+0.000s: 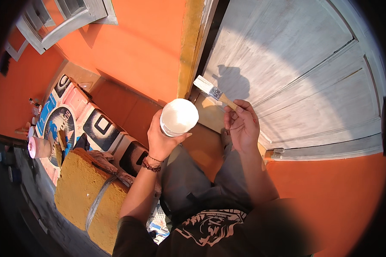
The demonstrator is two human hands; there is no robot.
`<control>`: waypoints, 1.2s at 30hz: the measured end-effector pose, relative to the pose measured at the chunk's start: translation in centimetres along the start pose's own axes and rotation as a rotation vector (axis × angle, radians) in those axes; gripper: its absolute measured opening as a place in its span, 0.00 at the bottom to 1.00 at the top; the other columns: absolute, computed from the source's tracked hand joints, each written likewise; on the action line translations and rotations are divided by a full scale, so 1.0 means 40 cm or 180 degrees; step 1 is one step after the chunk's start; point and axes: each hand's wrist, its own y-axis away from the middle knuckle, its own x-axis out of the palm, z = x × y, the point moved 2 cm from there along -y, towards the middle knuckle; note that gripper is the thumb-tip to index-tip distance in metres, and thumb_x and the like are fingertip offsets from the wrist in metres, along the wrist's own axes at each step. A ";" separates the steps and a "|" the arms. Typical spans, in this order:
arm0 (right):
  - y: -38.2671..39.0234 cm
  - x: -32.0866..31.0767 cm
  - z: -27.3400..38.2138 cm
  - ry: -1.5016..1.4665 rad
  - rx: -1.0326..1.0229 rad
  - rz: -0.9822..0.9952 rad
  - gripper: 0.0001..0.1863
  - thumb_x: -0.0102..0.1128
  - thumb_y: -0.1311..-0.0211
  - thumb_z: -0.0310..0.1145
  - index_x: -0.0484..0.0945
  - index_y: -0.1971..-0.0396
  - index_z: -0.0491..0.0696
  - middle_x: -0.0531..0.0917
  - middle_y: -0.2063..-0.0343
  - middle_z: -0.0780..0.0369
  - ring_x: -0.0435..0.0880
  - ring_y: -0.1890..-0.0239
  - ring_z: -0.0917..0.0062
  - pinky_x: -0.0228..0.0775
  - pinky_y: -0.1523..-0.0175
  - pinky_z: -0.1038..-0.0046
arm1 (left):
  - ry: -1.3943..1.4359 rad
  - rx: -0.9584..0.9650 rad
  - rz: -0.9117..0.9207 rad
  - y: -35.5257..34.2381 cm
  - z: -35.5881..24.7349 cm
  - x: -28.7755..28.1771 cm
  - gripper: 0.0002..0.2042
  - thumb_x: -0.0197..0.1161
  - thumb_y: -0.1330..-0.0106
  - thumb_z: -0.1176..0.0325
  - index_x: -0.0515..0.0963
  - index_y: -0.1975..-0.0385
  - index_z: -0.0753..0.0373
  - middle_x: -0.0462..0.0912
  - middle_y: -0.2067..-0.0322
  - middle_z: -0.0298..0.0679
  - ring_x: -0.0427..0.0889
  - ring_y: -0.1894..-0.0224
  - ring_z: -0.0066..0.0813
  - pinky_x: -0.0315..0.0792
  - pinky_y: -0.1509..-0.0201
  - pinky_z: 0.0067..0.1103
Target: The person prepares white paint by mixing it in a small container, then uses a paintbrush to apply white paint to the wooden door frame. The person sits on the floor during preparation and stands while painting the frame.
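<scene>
So my left hand (157,139) is wrapped around a white paint cup (179,119), thumb on one side and fingers on the other, clamped on it pretty snugly. The cup's up in front of my knees, mouth facing me, and the inside is all white; can't really make out how full it is with the glare. Got a couple of beaded bracelets (152,166) on that wrist.

My right hand (245,126) has a flat paintbrush (215,92), thumb and fingertips closed on the tail end of the wooden handle. The bristles are caked white, pointing up and left, up and to the right of the cup and not touching it. From this angle I can't tell how near they are to the panelled door (296,64), which is streaky whitish-grey and half in sun, with a dark shadow (235,83) on it just past the brush.

Around me: orange wall (137,38), ochre door frame (188,51), and a greyish shutter (83,17) top left. Off to my left there's a colourful printed sheet (105,128), a mustard-coloured block (81,188) with a grey strap (99,199) around it, and a pinkish jar (40,147).
</scene>
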 end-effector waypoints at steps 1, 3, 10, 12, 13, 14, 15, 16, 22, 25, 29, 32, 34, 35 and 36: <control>-0.028 0.014 0.018 0.0522 -0.0457 0.0055 0.12 0.57 0.28 0.31 0.77 0.49 0.43 0.84 0.61 0.56 0.83 0.66 0.76 0.73 0.67 0.74 | 0.0056 -0.0062 0.0023 0.001 0.009 0.005 0.47 0.89 0.64 0.62 0.69 0.41 0.67 0.83 0.50 0.48 0.85 0.49 0.41 0.80 0.45 0.31; -0.093 0.043 0.032 0.1432 -0.1281 0.0136 0.12 0.58 0.28 0.29 0.77 0.49 0.42 0.85 0.60 0.56 0.83 0.67 0.77 0.74 0.66 0.76 | 0.0076 -0.0094 0.0053 -0.002 0.013 0.012 0.47 0.89 0.64 0.63 0.69 0.41 0.68 0.83 0.49 0.48 0.85 0.48 0.41 0.80 0.44 0.31; -0.239 0.130 0.045 0.3003 -0.3240 -0.0008 0.09 0.62 0.30 0.28 0.80 0.55 0.42 0.85 0.63 0.59 0.83 0.67 0.77 0.74 0.62 0.77 | -0.0058 -0.0059 0.0051 0.001 0.025 0.006 0.47 0.89 0.64 0.63 0.69 0.41 0.68 0.82 0.49 0.47 0.84 0.47 0.41 0.80 0.44 0.31; -0.247 0.128 0.032 0.3224 -0.3061 0.0058 0.08 0.63 0.31 0.28 0.80 0.56 0.42 0.85 0.63 0.59 0.84 0.66 0.74 0.75 0.61 0.76 | -0.0051 -0.0064 0.0048 0.000 0.024 0.007 0.48 0.89 0.64 0.63 0.69 0.41 0.68 0.82 0.48 0.47 0.84 0.47 0.41 0.80 0.44 0.31; -0.249 0.123 0.026 0.3337 -0.2969 0.0088 0.08 0.64 0.32 0.28 0.80 0.56 0.43 0.85 0.63 0.58 0.84 0.66 0.73 0.75 0.60 0.75 | -0.0046 -0.0035 0.0044 -0.003 0.018 0.008 0.48 0.89 0.64 0.63 0.68 0.40 0.68 0.82 0.48 0.47 0.84 0.46 0.41 0.80 0.44 0.31; -0.244 0.108 0.016 0.3385 -0.2911 0.0104 0.08 0.64 0.32 0.28 0.80 0.56 0.43 0.85 0.63 0.58 0.84 0.66 0.72 0.75 0.60 0.74 | -0.0039 -0.0005 0.0040 -0.004 0.015 0.010 0.48 0.89 0.64 0.63 0.68 0.40 0.68 0.82 0.48 0.47 0.84 0.46 0.40 0.80 0.43 0.31; -0.234 0.092 0.002 0.3421 -0.2853 0.0129 0.08 0.64 0.33 0.28 0.80 0.56 0.43 0.85 0.63 0.57 0.84 0.66 0.72 0.75 0.60 0.74 | 0.0018 -0.0046 0.0045 -0.004 0.016 0.011 0.48 0.89 0.64 0.63 0.68 0.40 0.68 0.82 0.48 0.46 0.84 0.46 0.40 0.80 0.43 0.31; -0.226 0.078 -0.006 0.3459 -0.2796 0.0154 0.08 0.65 0.33 0.28 0.80 0.56 0.43 0.85 0.63 0.57 0.84 0.66 0.71 0.76 0.60 0.73 | 0.0078 -0.0087 0.0050 -0.004 0.018 0.012 0.48 0.89 0.64 0.64 0.68 0.40 0.68 0.82 0.48 0.46 0.84 0.46 0.40 0.80 0.43 0.31; -0.250 0.135 0.041 0.3274 -0.3247 0.0052 0.09 0.65 0.34 0.26 0.80 0.56 0.43 0.85 0.61 0.56 0.85 0.64 0.66 0.77 0.58 0.69 | 0.0045 -0.0197 0.0095 -0.003 0.024 0.002 0.48 0.89 0.64 0.64 0.68 0.39 0.67 0.82 0.48 0.45 0.83 0.46 0.37 0.80 0.42 0.30; -0.273 0.120 0.011 0.3488 -0.3098 0.0150 0.10 0.65 0.36 0.25 0.79 0.56 0.44 0.85 0.63 0.56 0.85 0.64 0.65 0.77 0.58 0.68 | 0.0020 -0.0214 0.0096 -0.004 0.012 0.001 0.48 0.89 0.64 0.64 0.67 0.39 0.67 0.82 0.48 0.45 0.83 0.46 0.37 0.79 0.42 0.30; -0.242 0.042 -0.032 0.3591 -0.3233 0.0301 0.10 0.65 0.33 0.26 0.81 0.54 0.42 0.86 0.63 0.58 0.84 0.66 0.81 0.76 0.59 0.79 | 0.0218 -0.0147 0.0091 -0.017 0.002 0.005 0.49 0.89 0.64 0.64 0.67 0.38 0.67 0.82 0.48 0.46 0.83 0.46 0.37 0.79 0.42 0.30; -0.230 0.102 0.022 0.3334 -0.3257 0.0124 0.10 0.65 0.36 0.24 0.79 0.56 0.43 0.86 0.63 0.57 0.84 0.67 0.67 0.76 0.61 0.70 | 0.0035 -0.0192 0.0097 -0.011 0.015 -0.003 0.49 0.89 0.63 0.65 0.67 0.38 0.66 0.82 0.48 0.45 0.83 0.46 0.37 0.79 0.42 0.30; -0.253 0.140 0.044 0.3291 -0.3360 0.0048 0.09 0.65 0.35 0.25 0.79 0.56 0.43 0.85 0.62 0.57 0.84 0.66 0.67 0.76 0.61 0.72 | 0.0058 -0.0259 0.0120 -0.005 0.028 -0.001 0.49 0.89 0.63 0.65 0.67 0.38 0.66 0.82 0.47 0.45 0.83 0.46 0.37 0.79 0.42 0.30; -0.266 0.149 0.042 0.3326 -0.3345 0.0043 0.09 0.65 0.35 0.25 0.79 0.57 0.43 0.85 0.62 0.57 0.84 0.66 0.67 0.76 0.61 0.71 | 0.0062 -0.0287 0.0125 -0.002 0.034 -0.001 0.48 0.89 0.63 0.65 0.66 0.38 0.66 0.82 0.47 0.45 0.83 0.45 0.37 0.79 0.42 0.30; -0.277 0.159 0.033 0.3343 -0.3332 0.0059 0.09 0.65 0.35 0.25 0.79 0.57 0.43 0.85 0.62 0.57 0.84 0.66 0.67 0.76 0.60 0.71 | 0.0088 -0.0310 0.0113 0.001 0.038 -0.007 0.48 0.89 0.62 0.65 0.66 0.38 0.66 0.82 0.47 0.45 0.83 0.45 0.37 0.79 0.42 0.30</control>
